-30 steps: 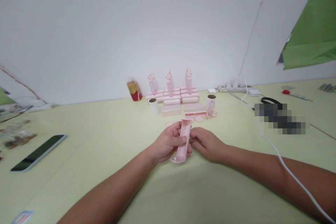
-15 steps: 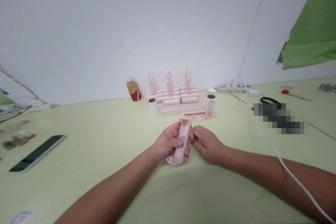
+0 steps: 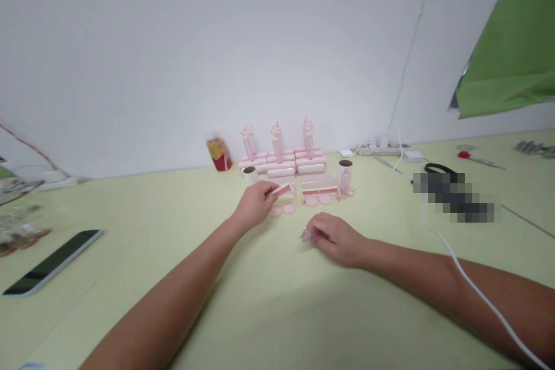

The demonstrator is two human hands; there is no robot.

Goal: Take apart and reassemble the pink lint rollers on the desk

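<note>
My left hand [image 3: 255, 206] reaches forward and grips the end of a pink trough-shaped plastic piece [image 3: 284, 190], pinched between thumb and fingers. A second such pink trough [image 3: 321, 191] lies to its right. Flat pink discs [image 3: 289, 208] rest on the table just in front of both. Closer to me, my right hand [image 3: 340, 241] is closed around a small clear pinkish plastic piece [image 3: 307, 236], whose end sticks out to the left; the rest of it is hidden by the fingers. White tubes with brown insides stand at the left [image 3: 250, 176] and right [image 3: 346, 169].
Behind, several pink cases [image 3: 281, 173] lie in rows with clear pink cylinders [image 3: 277, 145] upright on them. A yellow-red packet [image 3: 220, 153] stands by the wall. A phone [image 3: 54, 262] lies left. A white cable [image 3: 468, 286] crosses over my right forearm.
My left hand has moved forward with the pink trough, away from my right hand, and lowered it towards the row of parts. My right hand has stayed nearly in place, now showing the clear piece.
</note>
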